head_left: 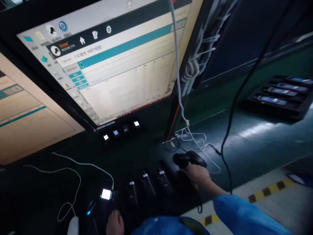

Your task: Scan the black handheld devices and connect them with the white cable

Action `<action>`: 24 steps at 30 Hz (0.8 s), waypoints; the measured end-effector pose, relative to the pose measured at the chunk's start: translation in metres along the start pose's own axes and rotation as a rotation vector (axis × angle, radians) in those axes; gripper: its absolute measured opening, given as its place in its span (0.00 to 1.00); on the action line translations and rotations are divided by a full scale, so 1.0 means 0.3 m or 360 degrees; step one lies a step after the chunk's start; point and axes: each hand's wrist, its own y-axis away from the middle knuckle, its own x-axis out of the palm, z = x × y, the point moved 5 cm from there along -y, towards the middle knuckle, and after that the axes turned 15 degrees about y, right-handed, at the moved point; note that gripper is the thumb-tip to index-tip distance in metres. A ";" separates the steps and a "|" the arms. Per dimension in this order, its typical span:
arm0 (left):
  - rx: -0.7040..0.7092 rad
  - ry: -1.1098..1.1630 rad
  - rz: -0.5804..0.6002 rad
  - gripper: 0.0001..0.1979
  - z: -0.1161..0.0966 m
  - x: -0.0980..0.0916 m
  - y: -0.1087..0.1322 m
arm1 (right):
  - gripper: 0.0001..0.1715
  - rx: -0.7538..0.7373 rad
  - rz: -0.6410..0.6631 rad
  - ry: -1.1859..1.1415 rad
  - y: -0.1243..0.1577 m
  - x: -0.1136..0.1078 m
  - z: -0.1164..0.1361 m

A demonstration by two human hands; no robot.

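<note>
My right hand [197, 174] is closed around a black handheld barcode scanner [180, 159], its head pointing left. A black computer mouse [197, 159] lies just behind it. My left hand [115, 223] shows at the bottom edge with curled fingers; what they hold, if anything, is lost in the dark. Just above that hand is a dark handheld device with a bright white screen [106, 194], and a white cable [107, 173] runs into its top. Between my hands, three dark handheld devices [148, 185] with pale labels lie in a row.
A large monitor [132, 65] leans over the bench, with another screen [29, 111] to its left. Below it stand several small devices [116, 133], some lit. A black tray [271, 112] holds several devices at right. White and black cables [231, 124] hang across the right side.
</note>
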 end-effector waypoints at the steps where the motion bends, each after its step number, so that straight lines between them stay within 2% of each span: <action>1: 0.0053 0.0018 0.0020 0.12 0.017 0.026 0.009 | 0.17 0.0024 0.0033 -0.0002 -0.004 0.015 0.001; 4: 0.0147 0.0062 -0.0009 0.14 0.054 0.066 0.012 | 0.17 0.0092 0.0090 -0.0079 -0.014 0.024 -0.003; 7: 0.0177 0.0118 -0.0073 0.13 0.065 0.073 0.010 | 0.19 0.0086 0.0068 -0.0199 0.012 -0.008 -0.015; 13: 0.0255 0.0329 -0.0184 0.14 0.047 0.054 0.064 | 0.31 -0.0255 -0.0058 -0.0595 0.187 -0.068 0.014; 18: 0.0240 0.0487 -0.0201 0.13 0.028 0.032 0.091 | 0.22 -0.0435 0.0015 -0.0881 0.309 -0.059 0.069; 24: 0.0276 0.0760 -0.0202 0.12 0.045 0.024 0.090 | 0.21 -0.0394 -0.0013 -0.0917 0.330 -0.066 0.115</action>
